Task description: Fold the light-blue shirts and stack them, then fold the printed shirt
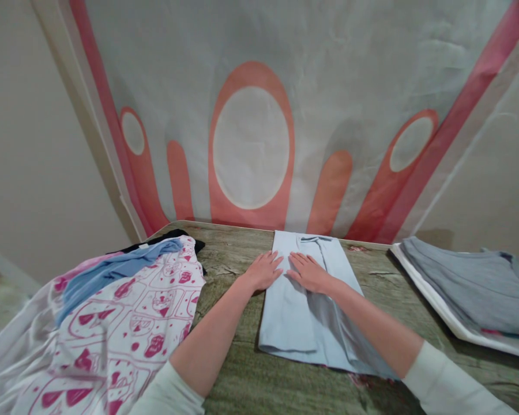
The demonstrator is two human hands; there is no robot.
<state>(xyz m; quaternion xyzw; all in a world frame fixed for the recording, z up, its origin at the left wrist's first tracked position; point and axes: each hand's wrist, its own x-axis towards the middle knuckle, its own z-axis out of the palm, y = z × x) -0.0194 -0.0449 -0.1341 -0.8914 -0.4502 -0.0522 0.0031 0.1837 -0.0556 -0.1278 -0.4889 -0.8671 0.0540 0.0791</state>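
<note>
A light blue shirt (288,323) lies partly folded on the wood-patterned table, its collar end (315,238) toward the wall. On its left edge rests my left hand (263,271), flat with the fingers stretched out. My right hand (310,273) lies flat near the middle of the shirt, fingers extended toward the left hand. Neither hand grips the cloth. Loose folds of the shirt run beneath my right forearm, which hides part of its right side.
To the left sits a loose heap of clothes: a white garment with pink print (155,305), a blue one (112,276) and a black one (177,234). At the right is a stack with a grey folded shirt (467,282) on top. A printed wall (328,86) bounds the table (229,242).
</note>
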